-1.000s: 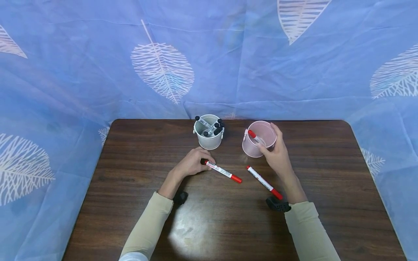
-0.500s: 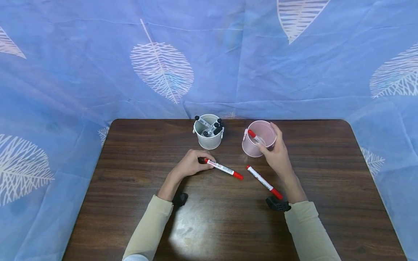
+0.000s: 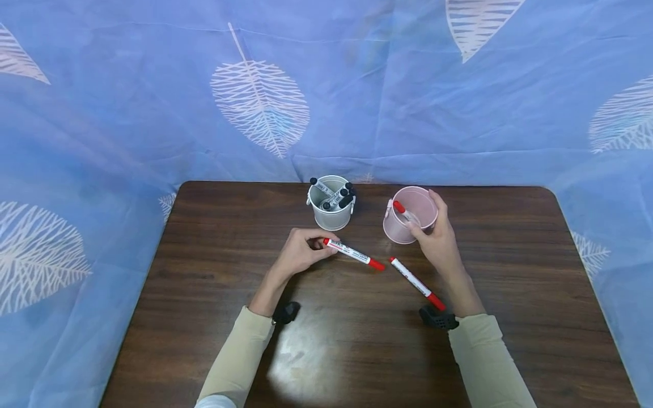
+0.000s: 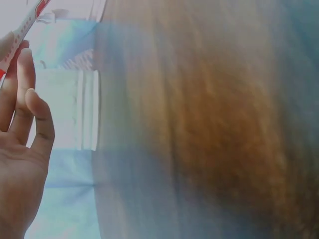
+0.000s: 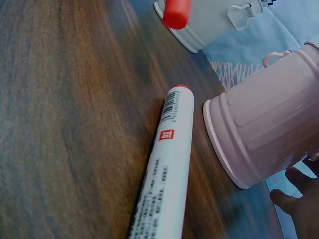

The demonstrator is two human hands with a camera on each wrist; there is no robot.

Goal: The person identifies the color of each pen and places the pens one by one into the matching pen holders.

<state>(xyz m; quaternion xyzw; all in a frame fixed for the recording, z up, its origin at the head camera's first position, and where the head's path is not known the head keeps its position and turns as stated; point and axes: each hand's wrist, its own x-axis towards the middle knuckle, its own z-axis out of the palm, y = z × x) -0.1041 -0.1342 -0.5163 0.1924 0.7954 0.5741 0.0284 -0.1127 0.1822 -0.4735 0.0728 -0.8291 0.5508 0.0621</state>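
My left hand (image 3: 298, 249) pinches the end of a white marker (image 3: 354, 254) between thumb and fingers, its red cap pointing right. In the right wrist view that red cap (image 5: 177, 12) shows at the top. My right hand (image 3: 440, 243) grips the pink bucket (image 3: 395, 229) at its right side, thumb at the near rim and fingers at the far side. One red-ended marker (image 3: 400, 208) leans inside the pink bucket. Another red-capped marker (image 3: 417, 283) lies on the table between my hands, close to the right wrist.
A white bucket (image 3: 331, 220) with several black-capped markers (image 3: 336, 198) stands left of the pink one, near the back edge of the wooden table (image 3: 229, 209). Behind hangs a blue cloth (image 3: 347, 113) with leaf prints.
My left hand has carried the pinched marker a little away from me, toward the buckets. The right hand keeps its grip on the pink bucket. The head view has shifted slightly.
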